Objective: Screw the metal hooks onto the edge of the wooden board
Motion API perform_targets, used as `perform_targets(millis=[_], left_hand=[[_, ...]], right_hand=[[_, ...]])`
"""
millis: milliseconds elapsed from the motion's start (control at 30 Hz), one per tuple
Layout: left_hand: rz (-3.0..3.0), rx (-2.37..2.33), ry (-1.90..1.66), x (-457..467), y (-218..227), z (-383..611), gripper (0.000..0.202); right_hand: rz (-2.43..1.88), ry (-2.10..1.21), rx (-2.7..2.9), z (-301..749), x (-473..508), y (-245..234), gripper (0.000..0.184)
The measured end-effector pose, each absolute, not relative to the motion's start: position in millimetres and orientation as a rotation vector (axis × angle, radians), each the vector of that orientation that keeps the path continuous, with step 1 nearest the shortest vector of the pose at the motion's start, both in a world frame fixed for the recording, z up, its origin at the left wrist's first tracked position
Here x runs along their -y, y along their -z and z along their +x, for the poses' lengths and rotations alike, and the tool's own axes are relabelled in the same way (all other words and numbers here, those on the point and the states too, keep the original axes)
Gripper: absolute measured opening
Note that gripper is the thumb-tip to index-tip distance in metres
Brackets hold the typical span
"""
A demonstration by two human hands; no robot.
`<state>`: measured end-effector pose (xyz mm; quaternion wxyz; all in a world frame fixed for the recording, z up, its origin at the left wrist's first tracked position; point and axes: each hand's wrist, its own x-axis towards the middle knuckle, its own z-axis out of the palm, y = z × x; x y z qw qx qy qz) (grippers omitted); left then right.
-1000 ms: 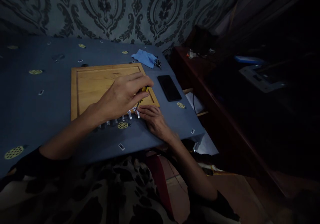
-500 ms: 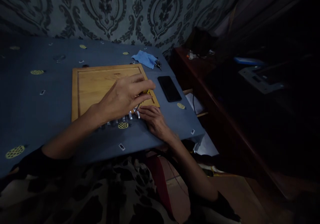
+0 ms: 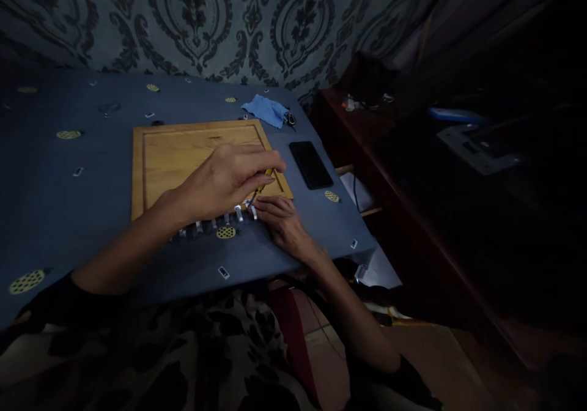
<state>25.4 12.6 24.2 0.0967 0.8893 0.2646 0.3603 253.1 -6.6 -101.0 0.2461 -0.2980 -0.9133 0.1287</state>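
My left hand [image 3: 224,178] hovers over the near right corner of a wooden board [image 3: 178,154], fingers pinched round a thin yellow-handled tool [image 3: 262,185] that points down at a row of small metal pieces [image 3: 215,222] lying on the blue tablecloth along the board's near edge. My right hand [image 3: 282,221] rests flat on the cloth just right of that row, fingertips pressed on the end piece below the tool tip. What exactly the fingers hold down is too dark to make out.
A black phone [image 3: 310,164] lies right of the board. A blue cloth [image 3: 266,109] and small dark items sit at the far edge of the table [image 3: 68,209]. The table's right edge drops to a dark wooden bench [image 3: 367,154] with clutter.
My left hand lifted and blurred half a second ago, then settled again with the tool tip at the metal pieces. The right hand stayed in place.
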Motion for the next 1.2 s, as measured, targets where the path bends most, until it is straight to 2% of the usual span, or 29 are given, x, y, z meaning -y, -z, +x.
perform_targets(millis=[133,267,367,667,867,1200], left_hand=[[2.601,-0.782,-1.069,-11,-28,24,0.017],[2.477,-1.005,-1.256,-7,-37,22,0.013],[2.441,-1.116,-1.258,-5,-42,20,0.013],[2.512,-1.051,-1.188,-8,-26,27,0.009],[2.547,-1.033,-1.160,-8,-26,27,0.010],[2.560,-1.014,-1.156,-10,-23,28,0.007]], right_hand=[[-0.822,-0.372,2.497,253,7,99,0.052],[-0.812,-0.374,2.502,254,8,98,0.050],[-0.801,-0.357,2.496,254,8,98,0.049],[-0.811,-0.344,2.516,253,7,99,0.053],[-0.813,-0.335,2.504,253,7,98,0.045],[-0.799,-0.337,2.501,253,7,99,0.050]])
